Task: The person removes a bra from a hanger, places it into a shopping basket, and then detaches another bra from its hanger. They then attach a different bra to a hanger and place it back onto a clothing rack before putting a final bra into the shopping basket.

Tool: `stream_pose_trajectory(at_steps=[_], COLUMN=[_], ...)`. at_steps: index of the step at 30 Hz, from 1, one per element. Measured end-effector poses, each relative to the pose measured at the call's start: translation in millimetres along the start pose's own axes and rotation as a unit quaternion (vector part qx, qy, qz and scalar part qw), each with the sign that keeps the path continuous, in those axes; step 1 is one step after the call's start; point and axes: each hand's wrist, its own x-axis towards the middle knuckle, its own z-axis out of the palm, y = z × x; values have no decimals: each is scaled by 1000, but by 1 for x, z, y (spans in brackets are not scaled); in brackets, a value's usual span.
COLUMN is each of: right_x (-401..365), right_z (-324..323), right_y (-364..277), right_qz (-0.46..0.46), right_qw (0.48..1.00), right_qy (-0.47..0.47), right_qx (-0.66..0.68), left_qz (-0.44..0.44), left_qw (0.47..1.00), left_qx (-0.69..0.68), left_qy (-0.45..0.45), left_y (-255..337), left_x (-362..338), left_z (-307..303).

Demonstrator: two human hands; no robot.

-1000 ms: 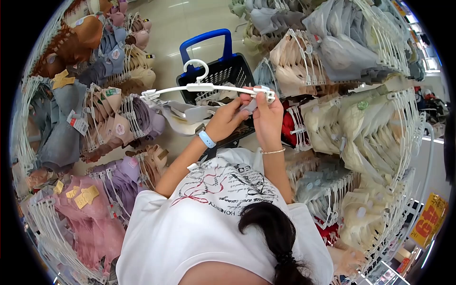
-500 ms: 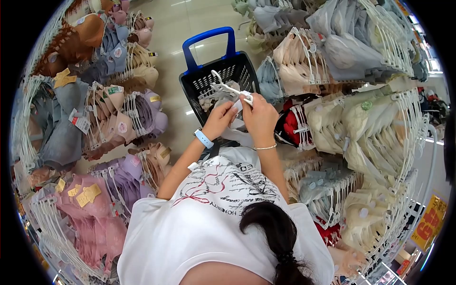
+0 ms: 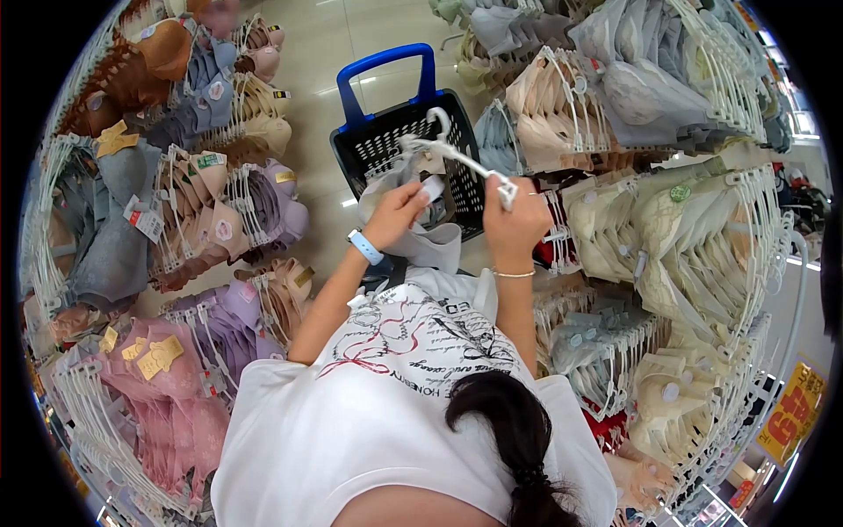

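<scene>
On my feed, the right hand (image 3: 516,224) is curled tightly around one end of a white plastic hanger (image 3: 470,162) just right of the black shopping basket (image 3: 378,139); the hanger's end clip shows against the curled fingers, and its bar and hook reach out over the basket. The left hand (image 3: 392,218), at the basket's near side, has thumb and fingers pinched on a pale end of a grey-white bra (image 3: 436,249), whose fabric lies partly beyond that hand over the basket and partly hangs on the wearer's side of it. I can't tell whether its other end is clipped to the hanger. On the white T-shirt (image 3: 351,439), nearer than the basket, I read capitals resembling HONERITY below black script. Far right of the basket, a tilted orange sign (image 3: 792,413) bears red digits that look like 49. Left of the basket, a white-and-red tag (image 3: 145,218) and, nearer, gold cards (image 3: 162,358) on pink bras (image 3: 176,430) carry print too small for me; right of it, a green sticker (image 3: 680,193) is equally illegible.
</scene>
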Motion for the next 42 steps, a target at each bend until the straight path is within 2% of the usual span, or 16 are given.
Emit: stream_pose_trajectory(at_steps=[1, 3, 5, 7, 9, 11, 13, 15, 16, 19, 26, 28, 29, 32, 37, 42], right_x=[2, 10, 9, 5, -2, -7, -9, -12, -12, -15, -18, -15, -17, -20, -16, -15], right_z=[0, 5, 9, 5, 7, 6, 1, -8, -8, -2, -2, -7, -5, 0, -1, -3], right_y=[2, 7, 13, 5, 5, 5, -2, -7, -10, -22, -38, -47, -47, -46, -48, -46], right_qz=[0, 56, 53, 231, 230, 219, 221, 174, 146, 93, 136, 212, 211, 209, 188, 209], right_qw=[1000, 983, 975, 870, 838, 769, 767, 796, 813, 822, 810, 753, 753, 782, 820, 812], right_qy=[0, 73, 56, -49, -61, -85, -97, -212, -226, -200, -133, -129, -130, -121, -123, -120], right_qx=[0, 160, 206, 434, 491, 594, 595, 539, 517, 525, 554, 609, 609, 575, 526, 531], left_qz=[-22, -15, 43, 42, 76, 81, 109, 107, 118, 126, 140, 154, 154, 197, 274, 228], left_qw=[999, 998, 997, 995, 989, 988, 986, 987, 986, 984, 977, 975, 975, 961, 913, 926], left_qx=[-45, -56, -63, -87, -118, -119, -90, -80, -57, -23, 102, 24, 23, 13, 104, 59], left_qy=[13, 0, 17, 24, 49, 54, 84, 94, 104, 125, 127, 160, 161, 191, 282, 296], left_y=[-3, -1, 11, 18, 31, 37, 42, 50, 51, 61, 74, 78, 77, 71, 57, 62], left_x=[-2, -9, -19, -27, -32, -37, -40, -44, -45, -49, -55, -55, -55, -51, -39, -39], left_z=[-5, -8, -5, 0, 8, 14, 22, 30, 32, 39, 40, 46, 46, 42, 36, 41])
